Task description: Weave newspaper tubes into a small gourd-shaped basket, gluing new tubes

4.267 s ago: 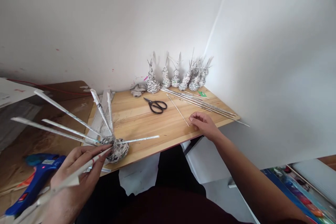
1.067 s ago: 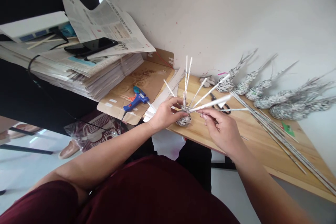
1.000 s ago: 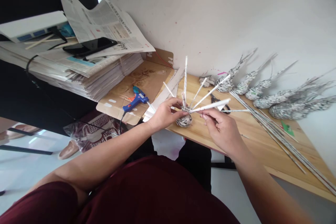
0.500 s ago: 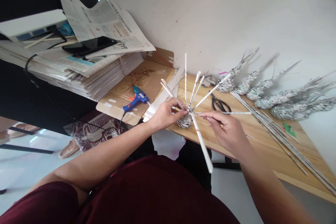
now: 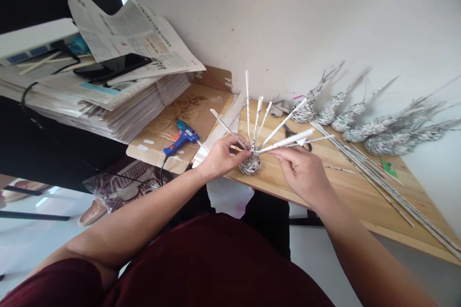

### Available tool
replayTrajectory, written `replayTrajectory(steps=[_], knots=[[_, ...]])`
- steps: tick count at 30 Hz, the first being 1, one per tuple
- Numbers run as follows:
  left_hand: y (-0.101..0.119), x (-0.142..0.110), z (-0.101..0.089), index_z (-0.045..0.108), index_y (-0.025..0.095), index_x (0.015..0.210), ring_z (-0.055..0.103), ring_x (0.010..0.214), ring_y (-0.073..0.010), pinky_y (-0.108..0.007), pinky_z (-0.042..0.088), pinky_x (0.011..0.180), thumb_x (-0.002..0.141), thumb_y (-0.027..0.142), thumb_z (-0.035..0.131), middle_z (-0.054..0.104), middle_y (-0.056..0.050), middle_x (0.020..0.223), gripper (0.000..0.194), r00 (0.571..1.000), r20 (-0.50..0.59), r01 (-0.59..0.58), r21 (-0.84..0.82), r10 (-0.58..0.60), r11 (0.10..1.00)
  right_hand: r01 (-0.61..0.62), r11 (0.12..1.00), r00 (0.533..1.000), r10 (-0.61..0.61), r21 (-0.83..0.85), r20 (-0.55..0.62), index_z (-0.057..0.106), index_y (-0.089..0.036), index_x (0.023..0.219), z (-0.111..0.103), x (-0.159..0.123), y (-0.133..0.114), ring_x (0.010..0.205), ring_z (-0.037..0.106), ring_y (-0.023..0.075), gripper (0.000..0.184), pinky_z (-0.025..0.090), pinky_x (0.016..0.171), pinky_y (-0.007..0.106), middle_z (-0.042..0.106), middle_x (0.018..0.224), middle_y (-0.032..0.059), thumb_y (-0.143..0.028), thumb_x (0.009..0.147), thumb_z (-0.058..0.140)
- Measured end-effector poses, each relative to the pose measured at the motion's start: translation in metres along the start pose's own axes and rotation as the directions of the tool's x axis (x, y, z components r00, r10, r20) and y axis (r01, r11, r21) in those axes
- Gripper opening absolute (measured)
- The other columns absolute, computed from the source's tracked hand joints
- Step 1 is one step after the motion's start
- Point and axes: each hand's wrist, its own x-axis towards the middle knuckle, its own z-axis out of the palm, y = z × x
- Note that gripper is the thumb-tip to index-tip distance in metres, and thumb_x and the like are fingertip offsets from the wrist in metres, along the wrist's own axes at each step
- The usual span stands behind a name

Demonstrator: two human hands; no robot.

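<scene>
Fingers of the left hand (image 5: 225,156) pinch the small woven piece (image 5: 249,164) at its neck, above the worktop (image 5: 345,187); the right hand's (image 5: 304,170) close on a paper strip (its spokes (image 5: 258,117) fan outward).

It looks like a small craft workspace: a wooden worktop (image 5: 345,201) against a paint-flecked wall (image 5: 273,24) carries a glue gun (image 5: 185,138), woven paper figures (image 5: 355,117) and rolled paper sticks (image 5: 382,182), beside stacked newspapers (image 5: 137,115).
</scene>
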Motion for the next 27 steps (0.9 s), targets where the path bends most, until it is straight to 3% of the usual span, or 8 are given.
replayTrajectory(steps=[10,16,22,27], knots=[[-0.001,0.001,-0.003,0.071,0.017,0.091,0.067,0.091,-0.0163,-0.027,0.056,0.074,0.083,0.027,0.075,0.07,-0.007,0.1,0.014,1.0,0.018,0.011,0.021,-0.011,1.0,0.03,1.0,0.999,-0.03,0.003,0.014,0.08,-0.026,0.11,-0.002,0.0,-0.002,0.089,0.075,0.0203,0.042,0.058,0.077,0.033,0.081,0.099,0.0026,-0.003,0.091,0.049],[-0.002,0.0,-0.001,0.072,0.017,0.095,0.068,0.089,-0.0158,-0.028,0.059,0.076,0.083,0.026,0.075,0.071,-0.007,0.099,0.015,1.0,0.005,0.004,0.011,-0.004,1.0,-0.014,0.999,0.999,0.016,-0.045,0.046,0.08,-0.026,0.11,-0.002,-0.001,-0.006,0.066,0.069,0.0183,0.038,0.054,0.062,0.032,0.079,0.086,0.0034,-0.01,0.091,0.052],[0.004,0.0,0.003,0.073,0.016,0.09,0.069,0.092,-0.0168,-0.028,0.059,0.077,0.082,0.026,0.077,0.071,-0.008,0.1,0.014,1.0,-0.002,-0.01,0.018,0.01,1.0,0.059,0.998,0.997,-0.06,0.028,0.055,0.077,-0.03,0.114,-0.003,0.001,-0.01,0.089,0.074,0.0223,0.042,0.06,0.078,0.036,0.081,0.104,0.0029,-0.007,0.091,0.051],[0.003,0.0,-0.002,0.073,0.015,0.092,0.07,0.091,-0.0177,-0.029,0.058,0.079,0.085,0.036,0.077,0.072,-0.009,0.099,0.022,0.999,0.034,0.0,-0.011,0.001,1.0,0.07,0.997,0.996,-0.072,0.024,0.053,0.077,-0.03,0.116,-0.001,-0.002,-0.006,0.092,0.074,0.0229,0.041,0.061,0.083,0.038,0.081,0.108,0.0023,-0.008,0.091,0.054]])
